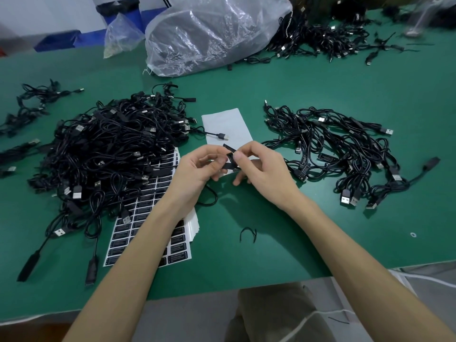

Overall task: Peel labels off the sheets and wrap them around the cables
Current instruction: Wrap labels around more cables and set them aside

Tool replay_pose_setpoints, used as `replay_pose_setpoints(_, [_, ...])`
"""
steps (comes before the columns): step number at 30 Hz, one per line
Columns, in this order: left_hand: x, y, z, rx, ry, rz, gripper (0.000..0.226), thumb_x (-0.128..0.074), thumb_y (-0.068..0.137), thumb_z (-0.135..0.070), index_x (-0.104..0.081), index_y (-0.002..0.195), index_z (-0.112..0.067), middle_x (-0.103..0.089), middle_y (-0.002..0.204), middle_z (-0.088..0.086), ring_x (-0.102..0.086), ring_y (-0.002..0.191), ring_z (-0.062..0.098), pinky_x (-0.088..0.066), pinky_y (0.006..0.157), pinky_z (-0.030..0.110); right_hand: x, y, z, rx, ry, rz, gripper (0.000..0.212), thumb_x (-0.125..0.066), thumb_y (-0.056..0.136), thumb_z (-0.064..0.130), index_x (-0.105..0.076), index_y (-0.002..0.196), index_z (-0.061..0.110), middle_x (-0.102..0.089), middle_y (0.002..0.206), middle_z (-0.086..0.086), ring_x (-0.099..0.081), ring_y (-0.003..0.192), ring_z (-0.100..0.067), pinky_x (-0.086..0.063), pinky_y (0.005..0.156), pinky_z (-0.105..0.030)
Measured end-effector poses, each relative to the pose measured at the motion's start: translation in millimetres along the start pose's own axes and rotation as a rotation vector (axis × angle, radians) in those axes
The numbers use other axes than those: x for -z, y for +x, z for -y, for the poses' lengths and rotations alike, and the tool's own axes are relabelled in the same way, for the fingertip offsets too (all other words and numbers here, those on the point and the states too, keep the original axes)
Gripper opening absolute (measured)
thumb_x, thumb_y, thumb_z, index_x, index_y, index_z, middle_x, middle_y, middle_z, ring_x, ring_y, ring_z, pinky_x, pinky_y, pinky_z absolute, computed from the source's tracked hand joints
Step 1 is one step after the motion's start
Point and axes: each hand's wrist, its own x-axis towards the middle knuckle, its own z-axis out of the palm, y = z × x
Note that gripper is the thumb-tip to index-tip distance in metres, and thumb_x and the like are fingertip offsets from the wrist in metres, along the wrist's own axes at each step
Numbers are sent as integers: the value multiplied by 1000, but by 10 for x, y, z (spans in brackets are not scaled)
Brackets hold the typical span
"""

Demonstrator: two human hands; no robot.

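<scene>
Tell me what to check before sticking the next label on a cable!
1. Both hands hold the cable: left hand and right hand pinch it: ok.
2. Label on straight: cannot tell, fingers hide it.
3. Label sheet has labels to peel: ok.
4. Sheet uncovered: not ok, the big cable pile lies on its top.
5. Right cable pile lies apart from the big one: ok.

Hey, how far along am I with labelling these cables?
Likely done: the smaller pile on the right, where some show labels, and a stripped white backing sheet behind your hands. In hand: left hand and right hand pinch one cable, apparently mid-wrap. Left: the big pile on the left, over mostly full label sheets. Well under halfway, I'd guess.
</scene>
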Motion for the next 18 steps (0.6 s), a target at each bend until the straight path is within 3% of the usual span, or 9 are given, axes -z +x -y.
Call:
replay_pose_setpoints(4, [12, 7, 15, 11, 16, -16, 12, -70, 93, -11, -74, 104, -14, -70, 89, 0, -58, 76, 16, -45, 78, 32, 20, -15, 21, 1, -21, 4, 8, -65, 100, 25, -63, 92, 26, -74, 66, 5, -69, 63, -9, -45, 61, -22])
replay_pose_setpoints(9, [11, 19, 21, 13, 35, -24, 16, -67, 96, -4, -74, 108, -11, -70, 91, 1, -60, 79, 17, -46, 73, 26, 49, -9, 53, -60, 43, 43, 8, -64, 101, 21, -66, 95, 16, -76, 71, -3, -74, 75, -17, -54, 80, -42])
replay_pose_setpoints(13, [17, 20, 31, 11, 32, -20, 15, -70, 94, -8, -75, 107, -12, -71, 92, 1, -61, 80, 18, -47, 73, 26, 60, -3, 57, -93, 76, 52, 10, -64, 102, 22, -66, 94, 16, -76, 73, -5, -74, 80, -23, -54, 85, -46])
replay_pose_setpoints(18, [13, 2, 15, 4, -53, 22, 24, -74, 88, -20, -76, 111, -13, -75, 100, 4, -69, 90, 15, -54, 79, 24, 48, 3, 79, -120, 195, 44, 12, -61, 103, 17, -66, 95, 10, -76, 77, -10, -74, 78, -29, -52, 73, -41])
